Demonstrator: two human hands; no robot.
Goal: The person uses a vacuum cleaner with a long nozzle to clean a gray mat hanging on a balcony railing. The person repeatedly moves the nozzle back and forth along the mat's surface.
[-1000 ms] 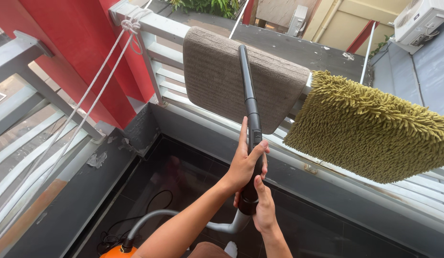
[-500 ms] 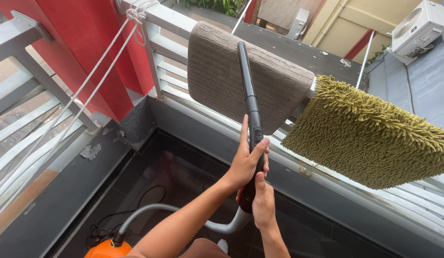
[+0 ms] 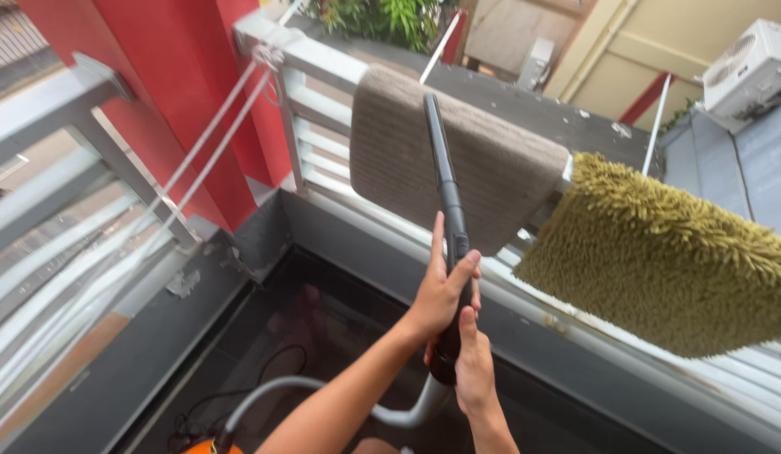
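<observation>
Hands, left (image 3: 442,294) above right (image 3: 472,370), both wrapped tight around black vacuum wand (image 3: 443,189), tip pressed against brown mat (image 3: 470,160) draped over white railing (image 3: 323,63). Risk: hard push could slide mat off outward.

Cut off at the 6 o'clock edge: orange vacuum body (image 3: 212,447) and grey hose (image 3: 264,395). Hidden behind the hands: lower part of the black tube (image 3: 442,176). Cropped at 3 o'clock: green shaggy mat (image 3: 685,261). Blurred at 9 o'clock: white rope (image 3: 146,219).
</observation>
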